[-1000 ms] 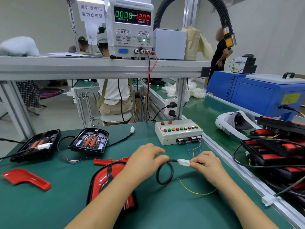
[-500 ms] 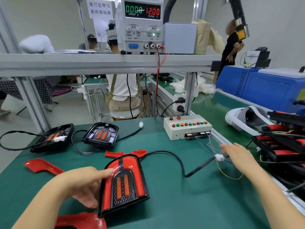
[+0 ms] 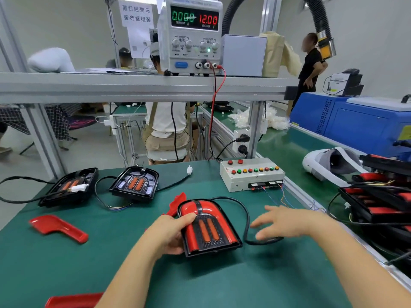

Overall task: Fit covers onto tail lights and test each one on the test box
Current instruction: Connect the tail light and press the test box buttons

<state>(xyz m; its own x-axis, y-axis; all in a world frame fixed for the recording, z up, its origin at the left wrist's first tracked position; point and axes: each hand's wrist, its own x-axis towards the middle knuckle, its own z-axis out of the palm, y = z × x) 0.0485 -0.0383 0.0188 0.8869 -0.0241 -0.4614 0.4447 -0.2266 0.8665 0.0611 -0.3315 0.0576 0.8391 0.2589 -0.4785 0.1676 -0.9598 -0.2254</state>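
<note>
my left hand (image 3: 171, 232) grips the covered light (image 3: 208, 227) by its edge, just in front of the test box (image 3: 251, 176), i think to steady it for testing; my right hand (image 3: 287, 221) hovers in front of the box too, fingers spread loose over the cable (image 3: 246, 218), holding nothing

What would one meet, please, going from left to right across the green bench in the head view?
Uncovered tail light with the white plug → second uncovered tail light → covered tail light → right hand → stack of tail lights.
</note>
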